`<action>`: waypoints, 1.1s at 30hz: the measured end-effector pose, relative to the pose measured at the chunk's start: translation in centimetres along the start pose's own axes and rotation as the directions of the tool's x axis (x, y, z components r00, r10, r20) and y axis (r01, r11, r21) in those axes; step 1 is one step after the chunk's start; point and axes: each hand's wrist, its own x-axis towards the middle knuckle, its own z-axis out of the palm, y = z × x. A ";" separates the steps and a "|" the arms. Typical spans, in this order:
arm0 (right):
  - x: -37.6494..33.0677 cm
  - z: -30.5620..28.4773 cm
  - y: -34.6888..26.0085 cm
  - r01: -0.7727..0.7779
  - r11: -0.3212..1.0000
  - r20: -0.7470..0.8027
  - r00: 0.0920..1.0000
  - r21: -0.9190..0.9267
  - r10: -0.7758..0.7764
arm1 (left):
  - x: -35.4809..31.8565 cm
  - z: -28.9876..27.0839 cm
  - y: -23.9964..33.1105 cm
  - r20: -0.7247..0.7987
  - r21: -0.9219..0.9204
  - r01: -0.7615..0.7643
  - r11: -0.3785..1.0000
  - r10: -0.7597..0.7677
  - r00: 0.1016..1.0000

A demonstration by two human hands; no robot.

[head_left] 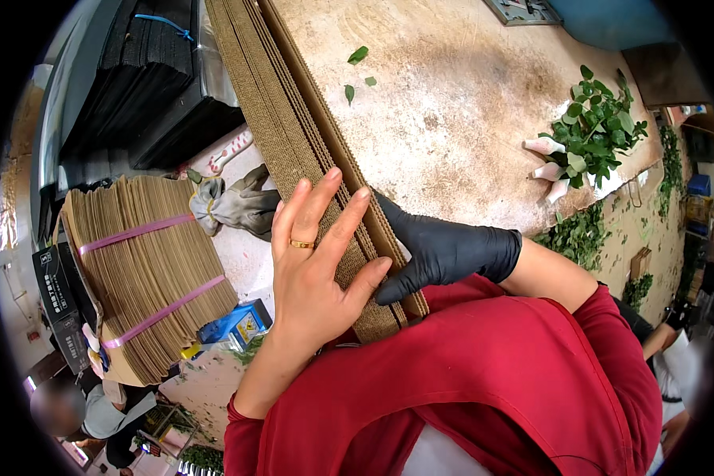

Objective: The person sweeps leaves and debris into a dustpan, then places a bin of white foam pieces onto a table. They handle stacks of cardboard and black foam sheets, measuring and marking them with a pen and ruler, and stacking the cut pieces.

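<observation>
A long stack of brown corrugated cardboard sheets (282, 119) runs from the top edge down toward my body, its fluted edges facing up. My left hand (313, 254), bare with a gold ring, lies across those edges with its fingers stretched and spread. In a black glove, my right hand (444, 250) grips the stack from its right side. Its thumb shows near the lower end, while most of its fingers are hidden by the cardboard. A worn grey glove (250, 202) lies just left of the stack.
Left stands a cardboard bundle (151, 262) tied with pink straps, beside a blue box (234, 325). Black folded sheets (135, 87) are stacked behind. Leafy stems with pale wrapped ends (591, 131) lie on the stained table (452, 95) at right. Other people are at the edges.
</observation>
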 end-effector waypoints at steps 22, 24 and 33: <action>-1.2 -0.5 0.0 -0.061 0.986 -0.002 0.998 0.158 0.062 | -0.3 0.3 -0.1 -0.112 -0.089 -0.038 0.995 0.028 0.993; -1.4 -0.6 -0.8 -0.065 0.976 0.010 0.998 0.208 0.064 | -0.3 0.3 -0.1 -0.112 -0.078 -0.032 0.996 0.023 0.993; -2.9 -1.3 0.0 -0.046 0.974 -0.036 0.998 0.223 0.055 | -0.4 0.4 -0.2 -0.144 -0.076 -0.035 0.997 0.024 0.989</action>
